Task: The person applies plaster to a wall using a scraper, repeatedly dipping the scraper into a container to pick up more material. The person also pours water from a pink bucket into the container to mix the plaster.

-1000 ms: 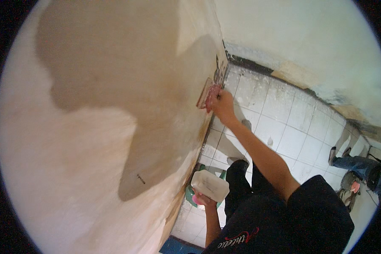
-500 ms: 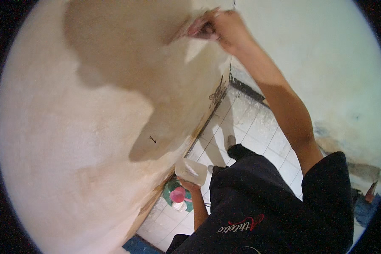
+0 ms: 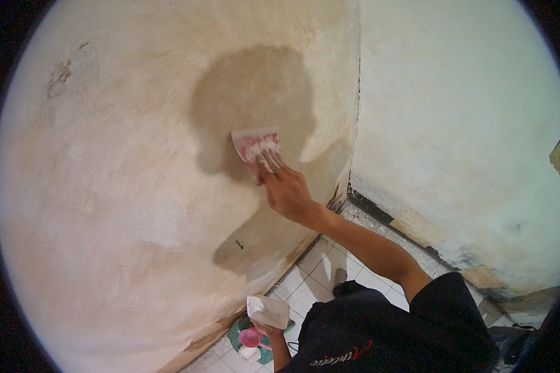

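Observation:
My right hand (image 3: 285, 193) grips a red, white-smeared flat spreader (image 3: 255, 146) against the stained cream wall (image 3: 106, 186), inside the shadow of my head. Lower down, my left hand (image 3: 264, 327) holds a pale rectangular plastic container (image 3: 267, 311). Below that container, a green tub or bucket (image 3: 236, 336) stands on the floor with a pink dipper (image 3: 251, 337) and a white lump (image 3: 250, 353) that I cannot make out.
A second, paler wall (image 3: 454, 112) meets this one at a cracked corner, with a damaged dark strip along its base. The white tiled floor (image 3: 323, 267) runs below. Dark objects, unclear, sit at the lower right and far right edge.
My right hand has moved with the spreader from low near the corner to higher on the left wall. The view has swung up, showing more wall and less floor.

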Motion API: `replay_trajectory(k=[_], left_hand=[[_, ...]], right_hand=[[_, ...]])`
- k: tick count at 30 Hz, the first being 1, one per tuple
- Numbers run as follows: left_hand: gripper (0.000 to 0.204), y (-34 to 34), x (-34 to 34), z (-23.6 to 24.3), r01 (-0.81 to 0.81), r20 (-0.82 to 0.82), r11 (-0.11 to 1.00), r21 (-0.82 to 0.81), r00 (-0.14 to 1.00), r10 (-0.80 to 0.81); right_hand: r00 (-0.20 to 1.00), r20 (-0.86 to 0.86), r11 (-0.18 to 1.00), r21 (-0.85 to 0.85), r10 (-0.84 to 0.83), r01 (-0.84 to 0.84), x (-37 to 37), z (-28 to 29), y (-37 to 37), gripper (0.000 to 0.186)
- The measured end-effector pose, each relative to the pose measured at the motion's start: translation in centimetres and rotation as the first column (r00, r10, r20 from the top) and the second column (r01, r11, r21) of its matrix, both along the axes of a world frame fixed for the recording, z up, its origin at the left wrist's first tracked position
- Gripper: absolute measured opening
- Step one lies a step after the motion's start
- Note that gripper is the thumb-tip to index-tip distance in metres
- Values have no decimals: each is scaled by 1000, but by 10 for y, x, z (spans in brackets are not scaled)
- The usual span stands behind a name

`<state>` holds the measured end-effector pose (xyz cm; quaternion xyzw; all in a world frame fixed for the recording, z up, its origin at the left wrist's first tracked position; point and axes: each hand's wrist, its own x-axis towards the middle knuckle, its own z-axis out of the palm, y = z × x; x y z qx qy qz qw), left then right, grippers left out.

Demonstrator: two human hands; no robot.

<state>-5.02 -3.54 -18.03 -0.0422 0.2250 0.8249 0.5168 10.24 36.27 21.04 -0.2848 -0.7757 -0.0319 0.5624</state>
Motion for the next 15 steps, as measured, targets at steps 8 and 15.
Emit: replay_trajectory(k=[8, 15], left_hand=[[68, -53, -8, -7, -66, 195, 997, 31, 979, 59], [67, -129, 29, 32, -197, 244, 967, 163, 958, 154]], right_hand=[[182, -958, 384, -86, 223, -919, 64, 139, 22, 24], [735, -677, 625, -579, -13, -523, 5, 155, 83, 32]])
